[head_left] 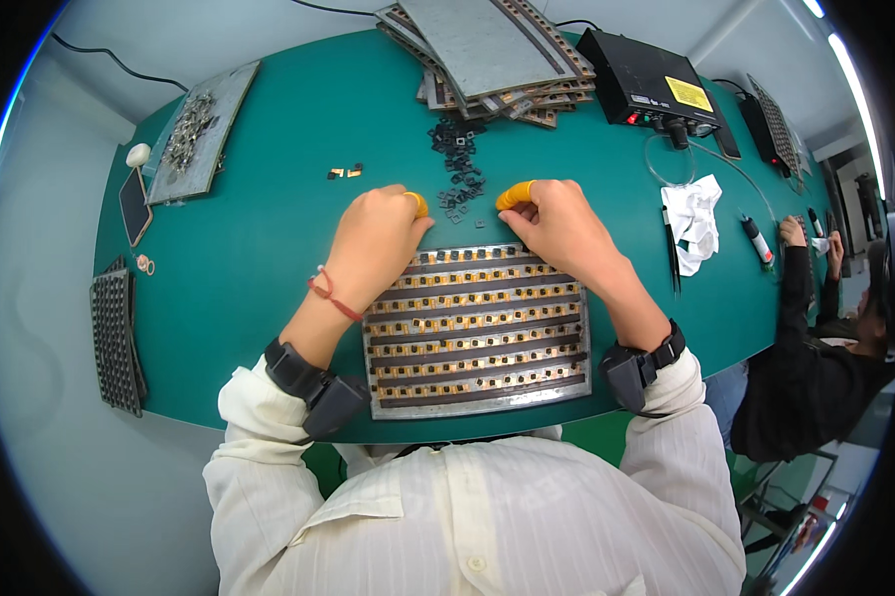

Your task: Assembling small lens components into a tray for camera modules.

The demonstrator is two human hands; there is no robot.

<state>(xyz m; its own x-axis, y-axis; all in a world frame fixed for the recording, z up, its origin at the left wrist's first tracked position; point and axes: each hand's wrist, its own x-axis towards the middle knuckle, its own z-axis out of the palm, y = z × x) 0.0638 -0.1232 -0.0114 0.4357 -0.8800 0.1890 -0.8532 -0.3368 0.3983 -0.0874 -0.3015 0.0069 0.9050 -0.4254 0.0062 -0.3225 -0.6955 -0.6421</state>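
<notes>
Both hands are curled at the far edge of the grey metal fixture tray (477, 328) with its rows of small amber and black parts, near the front edge of the green worktop (269, 228). The left hand (378, 238) has its yellow-capped fingertip (418, 204) pinched in; whether it holds a piece I cannot tell. The right hand (556, 223), also yellow-capped (514, 196), is closed the same way, its grasp hidden. Between the two, just beyond the tray, lies a loose heap of tiny black square frames (459, 164). Seating one cleanly would, I judge, call for light fingertip pressure, square to its slot. Toward the far edge sit stacked grey trays (487, 55) and a black control box (646, 84); a white crumpled cloth (695, 219) lies to the right.
</notes>
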